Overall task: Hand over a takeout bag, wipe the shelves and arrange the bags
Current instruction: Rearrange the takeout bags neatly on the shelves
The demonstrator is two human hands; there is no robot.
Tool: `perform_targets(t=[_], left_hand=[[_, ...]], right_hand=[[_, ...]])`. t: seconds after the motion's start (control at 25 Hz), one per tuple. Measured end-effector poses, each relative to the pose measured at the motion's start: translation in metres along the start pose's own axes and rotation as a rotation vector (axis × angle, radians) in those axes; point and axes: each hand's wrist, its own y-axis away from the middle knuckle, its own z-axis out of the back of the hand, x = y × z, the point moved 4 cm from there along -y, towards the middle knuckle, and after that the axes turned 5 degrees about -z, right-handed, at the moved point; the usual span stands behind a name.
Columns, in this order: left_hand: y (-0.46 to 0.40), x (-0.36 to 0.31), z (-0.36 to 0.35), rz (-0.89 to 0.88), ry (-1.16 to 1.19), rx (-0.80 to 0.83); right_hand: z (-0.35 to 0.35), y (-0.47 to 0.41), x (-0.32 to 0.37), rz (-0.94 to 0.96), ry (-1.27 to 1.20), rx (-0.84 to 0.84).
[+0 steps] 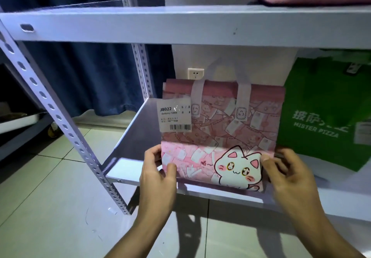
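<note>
The left hand (158,169) is pinching the lower left corner of the pink, cat-printed takeout bag with white fabric handles (220,129), thumb on the front face and fingers curling behind its edge. The bag is standing upright on the grey metal shelf (132,133), its wide face toward the person and its long axis running straight across between both hands. The right hand (285,175) is gripping the lower right corner equally close, with the green fabric pizza bag (321,117) just beyond it, so any sideways slide looks tight rightward.

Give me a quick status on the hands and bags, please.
Left hand and right hand grip pink cat-print takeout bag on grey metal shelf. Green pizza bag close at its right.
</note>
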Motion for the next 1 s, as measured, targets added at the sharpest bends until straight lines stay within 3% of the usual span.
perform_targets(t=[0.28,0.52,1.0], left_hand=[[0.080,-0.032,-0.002,0.057,0.089,0.081],[0.120,-0.079,-0.013,0.048,0.107,0.276],[0.188,-0.209,-0.029,-0.258,0.194,0.705]], right_hand=[[0.061,0.069,0.024,-0.159,-0.004,-0.082],[0.128,0.130,0.066,-0.188,0.037,-0.192],[0.253,0.199,0.157,-0.095,0.062,-0.571]])
